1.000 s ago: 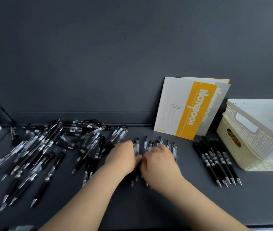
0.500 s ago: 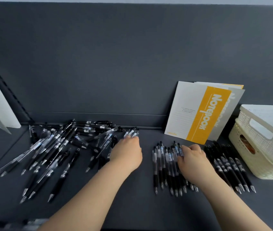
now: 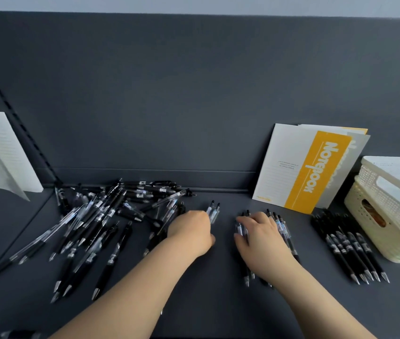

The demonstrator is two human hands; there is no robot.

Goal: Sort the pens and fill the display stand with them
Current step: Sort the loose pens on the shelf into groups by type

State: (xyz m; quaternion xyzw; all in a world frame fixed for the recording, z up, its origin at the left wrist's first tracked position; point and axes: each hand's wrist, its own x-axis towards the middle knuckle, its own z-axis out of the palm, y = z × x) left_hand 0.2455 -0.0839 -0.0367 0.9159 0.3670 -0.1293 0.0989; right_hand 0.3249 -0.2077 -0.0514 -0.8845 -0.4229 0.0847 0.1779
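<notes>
Shelf: we see a dark, flat top; every pen lies on it or is held just over it.
Right hand: it lies on the bunch with fingers spread. We cannot tell whether it presses or grips.
Bunch: this is the sorted middle group, under and just right of that hand. Tips point toward us and buttons point away.
Left hand: it is curled round the held pens, with its back toward us.
Held pens: two or so clear-barrelled pens, with their button ends poking out beyond the fingers and pointing away and slightly right.
Key relation: the bunch lies to the right of the held pens, across a short strip of bare shelf. Their long axes are already nearly parallel.
Nearer hand: the left hand carries the load, while the right hand sits at the target.
Next move, we judge: a short slide to the right, laying the held pens against the bunch's left edge.
Pile: unsorted pens lie crisscrossed to the left, touching the left wrist's side.
Row: dark pens lie side by side to the right of the bunch and apart from it.
Basket: a cream basket stands just right of the row.
Notebook: it leans on the back panel, behind the bunch.
Display stand: we cannot make one out separately.
</notes>
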